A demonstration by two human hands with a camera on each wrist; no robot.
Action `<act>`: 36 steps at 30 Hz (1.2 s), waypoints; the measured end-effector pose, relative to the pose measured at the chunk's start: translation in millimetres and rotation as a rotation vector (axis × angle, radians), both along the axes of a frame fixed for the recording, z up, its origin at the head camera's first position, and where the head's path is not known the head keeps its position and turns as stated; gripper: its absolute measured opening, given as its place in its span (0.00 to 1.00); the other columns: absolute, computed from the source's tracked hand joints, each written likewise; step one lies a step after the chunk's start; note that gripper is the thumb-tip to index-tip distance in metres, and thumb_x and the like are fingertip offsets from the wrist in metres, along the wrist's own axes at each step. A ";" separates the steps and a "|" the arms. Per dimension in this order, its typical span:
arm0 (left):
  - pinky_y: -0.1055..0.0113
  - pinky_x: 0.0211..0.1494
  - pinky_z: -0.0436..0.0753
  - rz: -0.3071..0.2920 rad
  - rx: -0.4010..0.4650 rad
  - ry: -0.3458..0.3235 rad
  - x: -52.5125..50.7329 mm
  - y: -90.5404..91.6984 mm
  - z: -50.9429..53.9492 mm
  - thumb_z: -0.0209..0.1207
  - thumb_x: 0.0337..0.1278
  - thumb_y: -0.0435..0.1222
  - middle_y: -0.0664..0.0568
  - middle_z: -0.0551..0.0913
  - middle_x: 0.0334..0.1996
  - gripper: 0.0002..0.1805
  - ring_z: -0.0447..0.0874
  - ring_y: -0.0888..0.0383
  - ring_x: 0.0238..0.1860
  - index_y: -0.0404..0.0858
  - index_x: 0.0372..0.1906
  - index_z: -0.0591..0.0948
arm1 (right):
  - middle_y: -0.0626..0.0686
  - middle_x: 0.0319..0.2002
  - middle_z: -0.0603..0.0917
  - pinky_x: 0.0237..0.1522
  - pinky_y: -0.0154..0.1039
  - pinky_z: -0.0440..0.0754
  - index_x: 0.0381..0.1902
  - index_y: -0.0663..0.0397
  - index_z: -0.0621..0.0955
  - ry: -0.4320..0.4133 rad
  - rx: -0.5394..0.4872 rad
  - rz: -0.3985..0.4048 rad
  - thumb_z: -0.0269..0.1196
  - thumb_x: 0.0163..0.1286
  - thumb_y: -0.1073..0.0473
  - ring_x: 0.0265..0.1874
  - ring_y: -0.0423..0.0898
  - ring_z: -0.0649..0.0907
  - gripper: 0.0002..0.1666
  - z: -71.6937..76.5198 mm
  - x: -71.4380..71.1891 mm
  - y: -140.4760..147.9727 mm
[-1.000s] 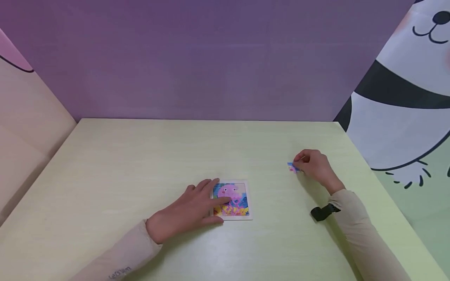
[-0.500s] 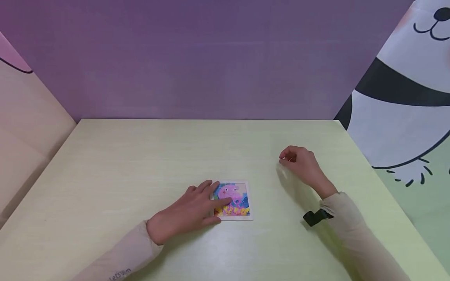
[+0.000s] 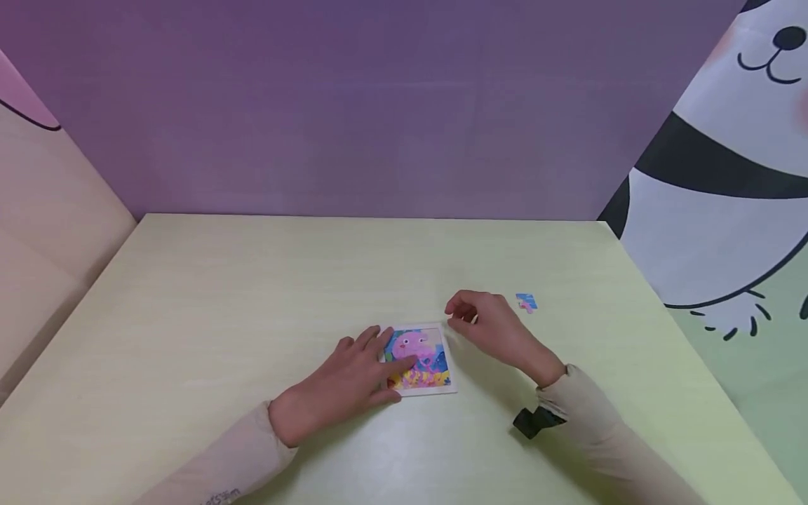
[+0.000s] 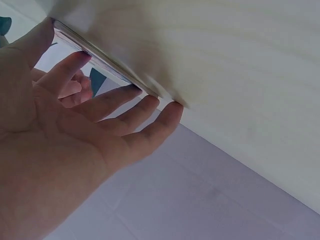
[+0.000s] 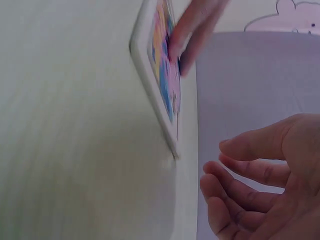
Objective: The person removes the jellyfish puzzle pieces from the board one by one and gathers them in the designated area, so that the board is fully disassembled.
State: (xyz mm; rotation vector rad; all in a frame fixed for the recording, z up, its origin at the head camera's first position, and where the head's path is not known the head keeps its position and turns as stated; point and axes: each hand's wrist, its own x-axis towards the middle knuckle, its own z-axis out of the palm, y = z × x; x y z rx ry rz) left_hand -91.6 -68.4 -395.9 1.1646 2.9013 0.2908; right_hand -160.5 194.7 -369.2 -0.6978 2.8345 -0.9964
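A small framed jigsaw puzzle [image 3: 435,379] with a pink cartoon animal lies on the table; a pale patch shows at its upper right. My left hand [image 3: 344,384] rests on its left side, fingers spread, one finger across the picture. Above the table, just past the frame's upper right corner, hovers my right hand [image 3: 489,326]. In the right wrist view, the right fingers [image 5: 242,192] are bent with the thumb close to the index fingertip. No piece shows between them, though a thin one could be hidden. A loose blue-and-pink puzzle piece [image 3: 527,302] lies farther right.
The pale wooden table [image 3: 252,280] ends at a purple wall [image 3: 379,105] behind. To the right stands a panel with a cartoon animal [image 3: 726,245]. A black wrist strap device [image 3: 536,422] sits at the right cuff.
My right hand has moved left and nearer from beside the loose piece to the puzzle's upper right corner. The loose piece is uncovered on the table. My left hand stays on the puzzle.
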 end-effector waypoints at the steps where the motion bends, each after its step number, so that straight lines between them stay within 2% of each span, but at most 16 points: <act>1: 0.43 0.59 0.73 0.000 -0.005 -0.001 -0.3 0.3 -0.3 0.59 0.66 0.54 0.34 0.68 0.70 0.28 0.63 0.36 0.71 0.55 0.69 0.75 | 0.48 0.34 0.85 0.37 0.39 0.80 0.41 0.59 0.83 -0.005 0.000 0.016 0.65 0.67 0.66 0.33 0.43 0.82 0.05 -0.1 1.1 -4.9; 4: 0.42 0.58 0.73 -0.003 -0.011 0.003 -1.1 1.1 -0.6 0.59 0.66 0.54 0.34 0.68 0.69 0.28 0.63 0.36 0.70 0.55 0.69 0.74 | 0.48 0.34 0.85 0.37 0.38 0.80 0.42 0.59 0.83 -0.032 0.014 0.053 0.65 0.67 0.66 0.34 0.43 0.82 0.06 -0.2 3.7 -18.5; 8: 0.42 0.57 0.74 -0.009 -0.014 0.023 -1.5 1.8 -1.3 0.59 0.66 0.55 0.34 0.68 0.69 0.28 0.64 0.35 0.70 0.55 0.69 0.75 | 0.48 0.34 0.84 0.36 0.37 0.81 0.44 0.59 0.84 -0.080 0.052 0.061 0.64 0.67 0.66 0.33 0.43 0.81 0.08 -1.8 8.4 -32.2; 17: 0.42 0.55 0.77 -0.009 -0.026 0.071 0.1 0.8 1.9 0.59 0.65 0.55 0.34 0.70 0.68 0.28 0.67 0.35 0.68 0.54 0.68 0.76 | 0.52 0.39 0.83 0.37 0.37 0.81 0.50 0.63 0.83 -0.082 0.082 0.058 0.64 0.66 0.68 0.35 0.43 0.80 0.14 -8.6 14.5 -43.3; 23: 0.43 0.56 0.77 0.001 -0.027 0.059 0.1 2.1 4.6 0.60 0.65 0.55 0.34 0.71 0.68 0.28 0.67 0.34 0.68 0.54 0.68 0.76 | 0.50 0.34 0.80 0.35 0.36 0.79 0.48 0.61 0.84 -0.065 0.094 0.054 0.67 0.63 0.69 0.32 0.43 0.78 0.14 -10.4 12.7 -43.9; 30: 0.43 0.55 0.77 -0.001 -0.029 0.048 0.0 2.3 3.5 0.60 0.64 0.55 0.34 0.71 0.68 0.29 0.67 0.34 0.68 0.54 0.68 0.75 | 0.50 0.34 0.80 0.35 0.37 0.79 0.48 0.58 0.84 -0.089 0.071 0.042 0.68 0.63 0.69 0.32 0.43 0.78 0.15 -12.3 13.1 -44.1; 36: 0.42 0.56 0.76 -0.004 -0.023 0.033 0.2 2.0 2.1 0.60 0.65 0.54 0.34 0.69 0.68 0.29 0.66 0.34 0.69 0.54 0.69 0.75 | 0.49 0.33 0.79 0.34 0.37 0.78 0.46 0.57 0.85 -0.073 0.061 0.041 0.67 0.63 0.69 0.31 0.43 0.77 0.13 -13.7 14.0 -43.0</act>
